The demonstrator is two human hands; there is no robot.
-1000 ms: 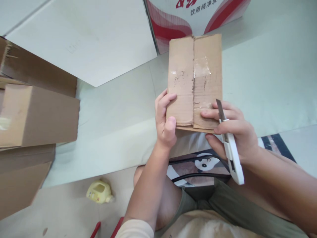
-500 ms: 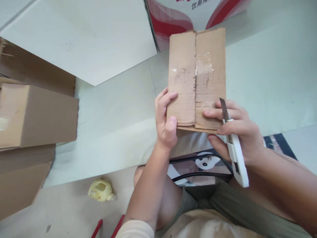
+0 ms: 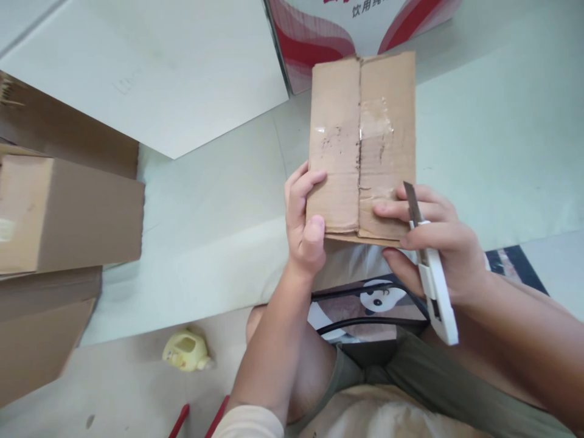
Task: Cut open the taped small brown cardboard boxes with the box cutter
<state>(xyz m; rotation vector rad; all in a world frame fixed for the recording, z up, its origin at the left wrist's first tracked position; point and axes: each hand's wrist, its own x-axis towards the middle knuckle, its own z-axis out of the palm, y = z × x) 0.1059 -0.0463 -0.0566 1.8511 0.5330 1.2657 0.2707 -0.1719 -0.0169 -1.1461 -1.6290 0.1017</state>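
Note:
A small brown cardboard box (image 3: 335,176) is held up in front of me, its seamed face toward the camera. Bits of clear tape and dark scuffs mark the middle of that face. My left hand (image 3: 308,222) grips the box's left edge near the lower corner, fingers and thumb on the cardboard. At the lower right, my right hand (image 3: 442,243) has its fingertips against the box. A white utility knife (image 3: 435,286) is held among those same fingers, its blade extended and pointing up over the box's right side.
Brown cardboard boxes (image 3: 93,213) stand at left beside a large white box (image 3: 173,79). A red-and-white printed carton (image 3: 314,36) sits behind on the pale green table (image 3: 502,152). Below lie a yellow jug (image 3: 186,351) on the floor and a panda-print bag (image 3: 356,304) by my lap.

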